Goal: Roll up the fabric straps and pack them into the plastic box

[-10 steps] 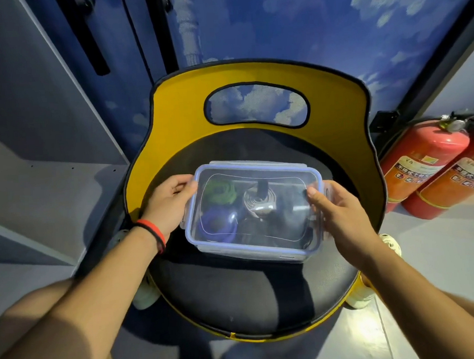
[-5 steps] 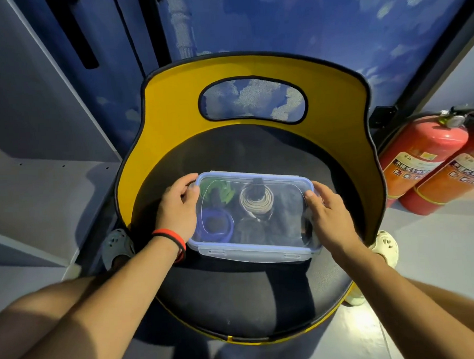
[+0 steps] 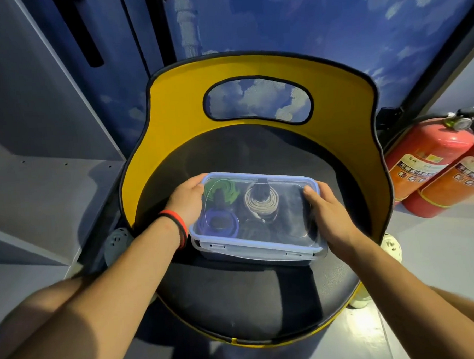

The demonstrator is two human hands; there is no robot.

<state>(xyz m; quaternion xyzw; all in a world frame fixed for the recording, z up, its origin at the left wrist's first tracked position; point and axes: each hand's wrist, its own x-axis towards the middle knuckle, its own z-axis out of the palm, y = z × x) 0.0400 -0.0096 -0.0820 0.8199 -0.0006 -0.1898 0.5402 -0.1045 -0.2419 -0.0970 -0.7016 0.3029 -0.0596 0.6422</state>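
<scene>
A clear plastic box [image 3: 256, 247] with a blue-rimmed lid rests on the black seat of a chair [image 3: 235, 301]. Through the lid I see rolled straps: a green roll [image 3: 221, 192], a purple roll [image 3: 218, 223], a beige roll [image 3: 261, 202] and dark ones beside them. My left hand [image 3: 186, 202], with a red and black wristband, grips the box's left end. My right hand [image 3: 327, 216] lies on the right end, thumb on the lid and fingers down the side.
The chair has a curved yellow back [image 3: 336, 115] with an oval cutout. Two red fire extinguishers [image 3: 433, 165] lean at the right. A grey shelf unit [image 3: 40, 174] stands at the left. Perforated pale shoes [image 3: 390, 244] show beside the chair.
The box came down from the air onto the chair seat, and both hands stayed on its ends. The view tilted downward a little.
</scene>
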